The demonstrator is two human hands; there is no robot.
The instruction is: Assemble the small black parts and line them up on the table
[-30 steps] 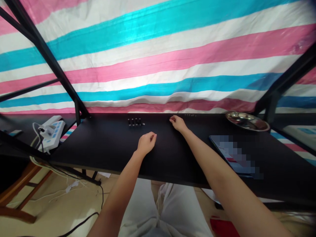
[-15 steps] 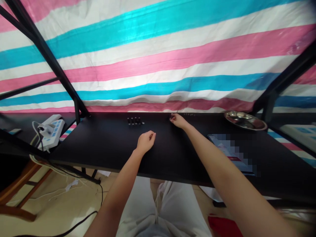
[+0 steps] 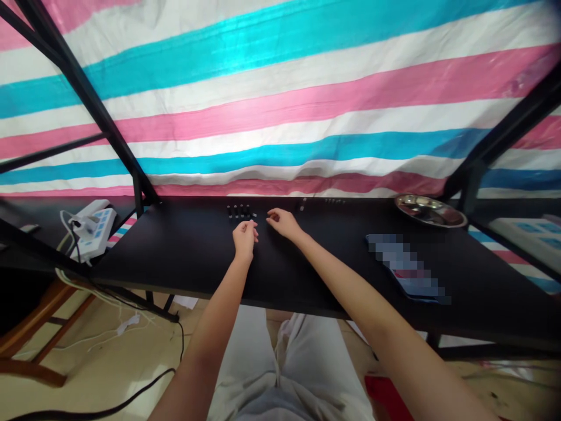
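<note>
Row of small black upright cylinders (image 3: 239, 211) at rear of black tabletop (image 3: 184, 251). L hand (image 3: 245, 237), R hand (image 3: 283, 223) just beside; fingers curled, contents indiscernible. No legible writing.

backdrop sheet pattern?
Backdrop sheet: wide pink, cyan and white horizontal stripes, clearest in the head view.

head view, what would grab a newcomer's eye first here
The striped pink, teal and white tarp fills the whole background behind the black table. Mid-table, the left hand and right hand sit close together just in front of a row of small black upright pieces. A shiny metal dish stands at the far right edge.
</note>
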